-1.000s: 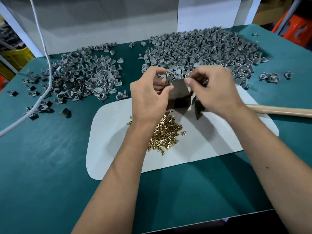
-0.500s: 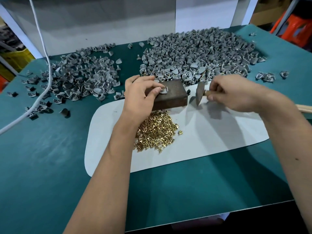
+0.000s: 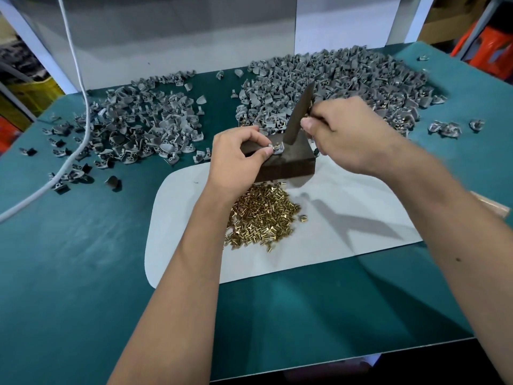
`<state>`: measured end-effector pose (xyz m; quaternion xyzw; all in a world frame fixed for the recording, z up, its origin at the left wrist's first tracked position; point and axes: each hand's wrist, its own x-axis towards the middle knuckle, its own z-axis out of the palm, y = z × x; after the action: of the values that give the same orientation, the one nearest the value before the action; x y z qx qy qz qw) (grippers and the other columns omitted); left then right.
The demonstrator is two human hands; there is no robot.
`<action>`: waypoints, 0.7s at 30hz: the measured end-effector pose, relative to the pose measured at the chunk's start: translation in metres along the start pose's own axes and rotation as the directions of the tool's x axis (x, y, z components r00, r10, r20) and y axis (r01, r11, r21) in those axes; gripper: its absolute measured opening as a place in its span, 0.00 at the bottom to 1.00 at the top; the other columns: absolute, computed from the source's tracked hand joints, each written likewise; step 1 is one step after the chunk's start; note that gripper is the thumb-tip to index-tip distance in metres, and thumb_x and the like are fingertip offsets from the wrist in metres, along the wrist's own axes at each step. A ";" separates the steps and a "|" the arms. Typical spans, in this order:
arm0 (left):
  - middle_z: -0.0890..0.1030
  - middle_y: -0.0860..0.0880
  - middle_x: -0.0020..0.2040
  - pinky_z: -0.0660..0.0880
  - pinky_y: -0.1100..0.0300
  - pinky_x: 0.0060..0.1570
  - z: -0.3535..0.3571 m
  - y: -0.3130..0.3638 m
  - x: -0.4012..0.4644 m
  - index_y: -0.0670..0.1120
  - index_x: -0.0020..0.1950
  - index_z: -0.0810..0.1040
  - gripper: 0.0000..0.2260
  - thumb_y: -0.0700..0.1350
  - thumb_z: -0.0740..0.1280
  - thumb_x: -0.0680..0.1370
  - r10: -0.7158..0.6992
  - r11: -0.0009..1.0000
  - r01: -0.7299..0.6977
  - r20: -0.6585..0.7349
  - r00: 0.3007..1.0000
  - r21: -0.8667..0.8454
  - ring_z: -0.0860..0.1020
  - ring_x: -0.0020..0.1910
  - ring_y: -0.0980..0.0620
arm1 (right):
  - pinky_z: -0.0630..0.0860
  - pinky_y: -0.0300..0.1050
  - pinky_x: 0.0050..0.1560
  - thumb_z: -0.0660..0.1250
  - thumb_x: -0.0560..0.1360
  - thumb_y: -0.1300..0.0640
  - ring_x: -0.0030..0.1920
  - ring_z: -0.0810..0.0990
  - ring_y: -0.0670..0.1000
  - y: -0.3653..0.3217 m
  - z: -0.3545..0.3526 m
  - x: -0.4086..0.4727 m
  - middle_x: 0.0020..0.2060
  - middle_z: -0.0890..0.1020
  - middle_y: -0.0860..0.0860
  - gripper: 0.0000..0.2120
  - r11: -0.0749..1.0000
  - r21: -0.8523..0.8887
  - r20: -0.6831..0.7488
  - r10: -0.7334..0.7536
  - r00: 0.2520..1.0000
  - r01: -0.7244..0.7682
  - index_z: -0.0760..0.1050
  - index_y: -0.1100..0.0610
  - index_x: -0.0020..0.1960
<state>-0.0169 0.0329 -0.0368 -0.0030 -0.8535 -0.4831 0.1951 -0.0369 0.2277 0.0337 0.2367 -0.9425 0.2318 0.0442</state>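
Note:
A dark metal block [image 3: 288, 162] stands on a white mat [image 3: 333, 232]. My left hand [image 3: 236, 159] pinches a small grey part [image 3: 274, 148] with a brass insert on top of the block. My right hand [image 3: 349, 134] grips a hammer just behind its dark head [image 3: 298, 115]. The head is tilted, with its lower end touching the part. The hammer's wooden handle [image 3: 491, 204] shows only at the right edge, blurred behind my forearm.
A pile of small brass inserts [image 3: 263, 218] lies on the mat in front of the block. Two heaps of grey plastic parts sit at the back, one left [image 3: 133, 129] and one right [image 3: 347, 81]. A white cable [image 3: 83, 87] hangs at the left over the green table [image 3: 69, 273].
My right hand picked up the hammer from the mat and brought its head down onto the part. My left hand settled the part on the block and kept holding it.

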 end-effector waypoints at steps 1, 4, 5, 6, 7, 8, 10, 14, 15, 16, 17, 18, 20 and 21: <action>0.82 0.52 0.52 0.73 0.68 0.61 0.000 0.000 0.000 0.48 0.43 0.85 0.06 0.37 0.76 0.74 0.005 1.000 -0.005 0.004 1.000 0.014 0.79 0.61 0.58 | 0.75 0.50 0.42 0.59 0.85 0.50 0.39 0.79 0.57 -0.002 -0.001 0.002 0.37 0.80 0.53 0.18 1.000 0.018 -0.040 -0.015 0.999 0.016 0.70 0.51 0.37; 0.82 0.56 0.49 0.73 0.54 0.67 -0.002 0.000 0.000 0.49 0.43 0.85 0.05 0.39 0.76 0.75 0.024 0.998 -0.025 0.020 1.000 0.065 0.78 0.64 0.56 | 0.75 0.50 0.40 0.57 0.84 0.49 0.36 0.78 0.56 -0.005 0.000 0.004 0.37 0.80 0.54 0.13 0.994 0.067 -0.245 -0.066 0.967 0.084 0.74 0.52 0.45; 0.81 0.57 0.49 0.72 0.51 0.68 -0.003 -0.001 0.001 0.49 0.43 0.85 0.05 0.39 0.76 0.75 0.028 0.996 -0.030 0.026 0.999 0.081 0.77 0.65 0.54 | 0.76 0.51 0.40 0.56 0.84 0.49 0.36 0.78 0.56 -0.008 0.003 0.005 0.38 0.80 0.54 0.13 0.995 0.048 -0.243 -0.076 0.967 0.090 0.75 0.53 0.47; 0.80 0.57 0.50 0.71 0.49 0.69 -0.003 -0.001 0.002 0.49 0.43 0.85 0.04 0.40 0.76 0.75 0.020 0.995 -0.023 0.031 0.999 0.093 0.76 0.67 0.51 | 0.77 0.52 0.42 0.56 0.85 0.50 0.38 0.79 0.56 -0.010 0.008 0.005 0.40 0.80 0.54 0.14 0.997 0.006 -0.171 -0.079 0.982 0.081 0.74 0.55 0.47; 0.80 0.56 0.52 0.71 0.47 0.69 -0.003 -0.002 0.003 0.49 0.44 0.85 0.05 0.39 0.76 0.75 0.005 0.995 -0.008 0.033 0.999 0.098 0.74 0.68 0.49 | 0.78 0.53 0.44 0.55 0.86 0.50 0.40 0.79 0.58 -0.011 0.014 0.005 0.41 0.79 0.55 0.14 0.997 -0.050 -0.071 -0.062 0.996 0.059 0.72 0.55 0.46; 0.79 0.55 0.53 0.70 0.47 0.70 -0.002 -0.002 0.003 0.49 0.44 0.85 0.05 0.39 0.76 0.75 -0.009 0.995 0.005 0.036 0.999 0.102 0.74 0.69 0.47 | 0.77 0.54 0.46 0.55 0.86 0.50 0.42 0.79 0.60 -0.011 0.017 0.006 0.42 0.79 0.55 0.14 0.993 -0.108 0.001 -0.042 0.999 0.042 0.70 0.55 0.45; 0.79 0.54 0.55 0.70 0.47 0.71 -0.001 0.000 0.004 0.49 0.45 0.85 0.05 0.39 0.76 0.75 -0.026 0.994 0.022 0.031 0.999 0.108 0.73 0.70 0.46 | 0.76 0.53 0.45 0.56 0.85 0.49 0.43 0.78 0.62 -0.010 0.011 0.009 0.43 0.79 0.58 0.13 0.978 -0.207 0.055 -0.018 0.998 0.029 0.70 0.53 0.45; 0.81 0.53 0.58 0.67 0.46 0.73 -0.002 -0.001 0.004 0.51 0.46 0.86 0.04 0.41 0.75 0.76 -0.005 0.991 0.000 0.037 0.999 0.136 0.73 0.70 0.46 | 0.72 0.49 0.38 0.56 0.84 0.48 0.31 0.73 0.53 -0.011 -0.003 0.012 0.35 0.75 0.53 0.13 0.989 -0.146 -0.196 -0.065 0.978 0.037 0.75 0.54 0.50; 0.81 0.53 0.59 0.66 0.46 0.73 -0.002 -0.001 0.004 0.51 0.46 0.86 0.04 0.41 0.75 0.76 0.001 0.990 -0.006 0.036 0.999 0.141 0.73 0.70 0.46 | 0.70 0.47 0.37 0.56 0.85 0.49 0.30 0.71 0.50 -0.014 -0.002 0.009 0.33 0.72 0.51 0.13 0.993 -0.110 -0.245 -0.069 0.967 0.043 0.75 0.54 0.52; 0.80 0.54 0.58 0.67 0.46 0.73 -0.001 -0.002 0.003 0.50 0.46 0.86 0.04 0.41 0.75 0.76 0.004 0.989 -0.008 0.034 0.999 0.147 0.73 0.70 0.46 | 0.70 0.48 0.37 0.56 0.85 0.49 0.30 0.71 0.50 -0.016 0.003 0.007 0.33 0.72 0.50 0.12 0.993 -0.110 -0.208 -0.070 0.976 0.047 0.73 0.54 0.51; 0.79 0.55 0.57 0.67 0.46 0.73 -0.001 -0.002 0.003 0.49 0.46 0.86 0.03 0.41 0.75 0.76 -0.002 0.989 -0.002 0.030 1.000 0.148 0.73 0.70 0.46 | 0.71 0.49 0.38 0.55 0.86 0.50 0.32 0.73 0.53 -0.019 0.009 0.004 0.35 0.73 0.51 0.11 0.987 -0.153 -0.109 -0.060 0.992 0.042 0.71 0.53 0.50; 0.79 0.55 0.56 0.68 0.47 0.72 -0.001 -0.002 0.004 0.48 0.47 0.86 0.03 0.40 0.75 0.76 -0.017 0.990 0.013 0.027 1.000 0.140 0.72 0.71 0.46 | 0.72 0.50 0.40 0.55 0.86 0.50 0.35 0.74 0.57 -0.020 0.013 0.003 0.37 0.74 0.53 0.11 0.976 -0.216 -0.009 -0.040 0.999 0.038 0.69 0.53 0.49; 0.78 0.55 0.57 0.69 0.47 0.72 0.000 -0.002 0.004 0.47 0.48 0.86 0.03 0.39 0.75 0.76 -0.045 0.993 0.041 0.032 0.998 0.114 0.72 0.71 0.45 | 0.71 0.51 0.42 0.55 0.86 0.49 0.38 0.73 0.60 -0.019 0.008 0.005 0.39 0.74 0.56 0.12 0.958 -0.284 0.053 -0.013 0.999 0.028 0.68 0.53 0.46; 0.78 0.55 0.57 0.69 0.47 0.72 0.000 -0.002 0.004 0.47 0.48 0.86 0.04 0.39 0.75 0.76 -0.044 0.993 0.040 0.033 0.999 0.111 0.72 0.71 0.45 | 0.70 0.50 0.41 0.56 0.85 0.48 0.37 0.73 0.60 -0.018 0.004 0.007 0.39 0.74 0.56 0.13 0.956 -0.291 0.039 -0.019 0.999 0.029 0.68 0.53 0.44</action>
<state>-0.0210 0.0308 -0.0373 0.0172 -0.8821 -0.4391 0.1699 -0.0348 0.2090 0.0394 0.2431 -0.9641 0.0854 0.0646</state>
